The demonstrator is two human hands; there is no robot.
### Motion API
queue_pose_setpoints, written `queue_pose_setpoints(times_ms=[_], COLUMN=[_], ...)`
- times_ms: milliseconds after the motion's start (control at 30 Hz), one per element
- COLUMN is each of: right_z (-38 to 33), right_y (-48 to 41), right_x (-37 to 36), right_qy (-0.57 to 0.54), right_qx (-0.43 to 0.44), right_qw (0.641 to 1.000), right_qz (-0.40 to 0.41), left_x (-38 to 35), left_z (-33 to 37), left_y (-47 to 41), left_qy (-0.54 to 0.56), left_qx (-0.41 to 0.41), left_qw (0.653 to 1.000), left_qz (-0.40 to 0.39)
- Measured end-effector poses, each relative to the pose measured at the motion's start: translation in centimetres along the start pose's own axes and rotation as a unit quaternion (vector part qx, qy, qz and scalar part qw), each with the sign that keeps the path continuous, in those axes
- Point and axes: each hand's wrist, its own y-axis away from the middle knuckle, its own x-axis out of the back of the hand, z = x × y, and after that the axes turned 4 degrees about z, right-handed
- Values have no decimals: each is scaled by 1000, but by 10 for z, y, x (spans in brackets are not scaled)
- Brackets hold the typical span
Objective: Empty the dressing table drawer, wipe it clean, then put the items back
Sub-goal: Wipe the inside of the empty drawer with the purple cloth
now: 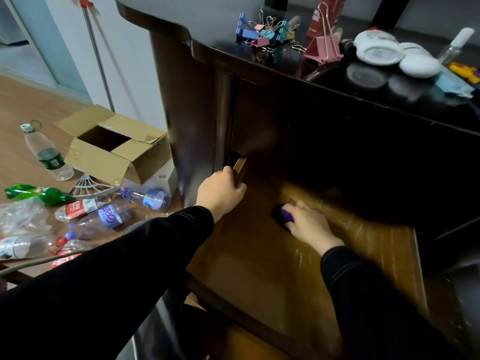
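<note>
The dressing table drawer [249, 271] stands pulled out below the dark tabletop [324, 81], its brown wooden bottom bare and streaked wet. My left hand [220, 194] grips the drawer's left side wall near the back. My right hand [309, 224] presses a purple cloth [287, 216] flat on the drawer bottom toward the back. On the tabletop lie the taken-out items: coloured binder clips [267, 33], a big pink binder clip [323, 49], white round pads [379, 48], a small spray bottle [455, 45] and a red bottle [323, 16].
On the floor at the left sit an open cardboard box [114, 149] and several empty plastic bottles [46, 152], with a white box [161, 178] beside the table's side panel. A mop pole [97, 53] leans on the wall.
</note>
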Motion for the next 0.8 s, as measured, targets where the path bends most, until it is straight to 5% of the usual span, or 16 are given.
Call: queue_pose_setpoints(times_ms=[200,500,800], right_z=[-6,2,-6], right_y=[93,27,97], right_x=[-25,-1,-13], right_qy=[-46,-12,-31], right_qx=[137,17,230], right_qw=[986,1000,962], right_qz=[-82,9,-146], left_x=[-5,-6,-7], left_z=[-1,-3,-5], left_y=[-5,-3,-5], left_qy=[-2,-8,-1], left_qx=[-9,-9,-8], left_qw=[1000,1000,1000], left_qz=[10,19,19])
